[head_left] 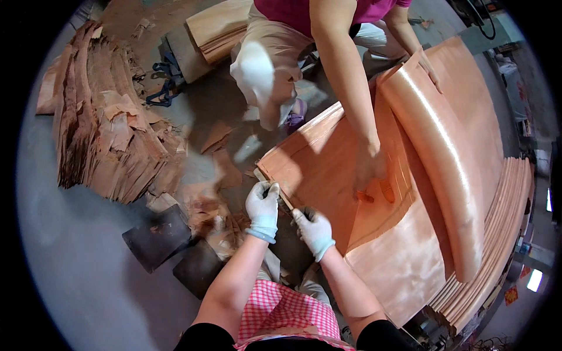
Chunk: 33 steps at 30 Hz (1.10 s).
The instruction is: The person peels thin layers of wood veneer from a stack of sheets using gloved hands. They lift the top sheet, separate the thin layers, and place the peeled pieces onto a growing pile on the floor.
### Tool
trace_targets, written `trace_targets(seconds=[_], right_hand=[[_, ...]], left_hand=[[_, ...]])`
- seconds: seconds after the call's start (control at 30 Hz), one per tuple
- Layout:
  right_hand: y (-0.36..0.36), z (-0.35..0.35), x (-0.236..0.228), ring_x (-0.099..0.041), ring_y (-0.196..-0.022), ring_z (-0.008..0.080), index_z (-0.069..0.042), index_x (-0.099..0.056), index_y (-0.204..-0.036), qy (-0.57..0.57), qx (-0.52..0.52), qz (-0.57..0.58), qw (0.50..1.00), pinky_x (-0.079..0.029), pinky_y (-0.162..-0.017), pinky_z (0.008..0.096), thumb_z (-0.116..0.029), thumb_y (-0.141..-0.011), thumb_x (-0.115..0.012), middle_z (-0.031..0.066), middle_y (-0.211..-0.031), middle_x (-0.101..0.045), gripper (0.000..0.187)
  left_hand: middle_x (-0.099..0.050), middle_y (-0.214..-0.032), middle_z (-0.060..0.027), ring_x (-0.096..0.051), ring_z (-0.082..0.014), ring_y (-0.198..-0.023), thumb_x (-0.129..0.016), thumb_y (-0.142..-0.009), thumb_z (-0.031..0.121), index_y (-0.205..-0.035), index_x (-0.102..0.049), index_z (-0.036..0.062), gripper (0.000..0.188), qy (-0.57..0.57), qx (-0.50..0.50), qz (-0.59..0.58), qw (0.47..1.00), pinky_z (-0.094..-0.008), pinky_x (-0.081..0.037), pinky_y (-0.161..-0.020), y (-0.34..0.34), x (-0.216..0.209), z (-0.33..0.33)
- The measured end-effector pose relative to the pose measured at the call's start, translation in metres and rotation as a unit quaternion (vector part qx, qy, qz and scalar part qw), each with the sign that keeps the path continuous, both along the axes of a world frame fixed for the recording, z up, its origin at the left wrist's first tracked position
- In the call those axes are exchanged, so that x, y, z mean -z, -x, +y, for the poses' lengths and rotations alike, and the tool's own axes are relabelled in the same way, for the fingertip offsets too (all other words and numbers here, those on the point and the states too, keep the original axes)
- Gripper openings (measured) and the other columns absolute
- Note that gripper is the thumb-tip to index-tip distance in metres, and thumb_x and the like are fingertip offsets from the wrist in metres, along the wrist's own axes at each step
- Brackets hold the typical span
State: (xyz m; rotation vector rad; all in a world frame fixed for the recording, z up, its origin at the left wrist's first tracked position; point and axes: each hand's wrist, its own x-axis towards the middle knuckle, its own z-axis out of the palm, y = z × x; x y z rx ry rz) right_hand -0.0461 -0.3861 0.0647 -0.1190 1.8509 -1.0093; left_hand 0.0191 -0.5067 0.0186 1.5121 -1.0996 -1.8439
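A narrow pale-brown wood strip (285, 199) runs along the near left edge of a stack of reddish veneer sheets (316, 167). My left hand (262, 206), in a white glove, is closed at the strip's upper part, by the stack's corner. At its lower end, my right hand (314, 228), gloved the same way, pinches it between thumb and fingers. Whether the strip is loose or joined to a sheet, I cannot tell. Across the stack, a co-worker's hand (370, 167) with orange finger covers rests on the veneer. Their other hand (431, 73) touches a curled veneer sheet (436, 158).
At the left lies a tall heap of ragged veneer pieces (108, 134), with scraps (202, 202) on the floor. Two dark blocks (157, 237) stand near my left forearm. Another veneer stack (219, 29) sits behind the co-worker, and more sheets (492, 240) lie at the right.
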Motion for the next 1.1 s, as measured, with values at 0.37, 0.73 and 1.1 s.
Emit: trace_targets(seconds=[0.37,0.73,1.1], right_hand=[[-0.053,-0.009,-0.003,-0.044,-0.051,0.0029,-0.007,-0.063,-0.093,0.06,0.129,-0.002,0.99,-0.035,-0.046,0.0194,-0.024,-0.096,-0.059,-0.0026,-0.07,-0.06,0.018],[0.025,-0.049,0.012,-0.065,-0.068,0.0184,0.0,-0.068,-0.09,-0.058,0.079,0.073,0.992,-0.049,-0.067,0.0323,-0.031,-0.09,-0.059,0.0107,-0.074,-0.069,0.032],[0.032,-0.051,0.035,-0.054,-0.056,0.0092,-0.003,-0.067,-0.087,-0.045,0.043,0.106,0.992,-0.042,-0.054,0.0263,-0.026,-0.091,-0.06,0.0023,-0.069,-0.065,0.024]], left_hand=[[-0.062,-0.082,0.0014,-0.057,-0.0072,-0.072,-0.068,-0.084,0.0,-0.092,-0.063,0.0024,0.009,0.039,0.089,-0.016,0.995,-0.0201,-0.048,-0.067,-0.027,0.004,-0.013],[-0.066,-0.107,-0.0148,-0.056,-0.0329,-0.108,-0.072,-0.074,0.02,-0.082,-0.073,0.0064,0.016,0.378,0.16,-0.197,0.89,-0.0413,-0.041,-0.097,0.025,0.032,-0.061],[-0.062,-0.111,-0.0171,-0.055,-0.0321,-0.107,-0.072,-0.072,0.012,-0.095,-0.068,0.0043,0.024,0.31,0.072,-0.23,0.919,-0.0413,-0.041,-0.097,0.036,0.041,-0.071]])
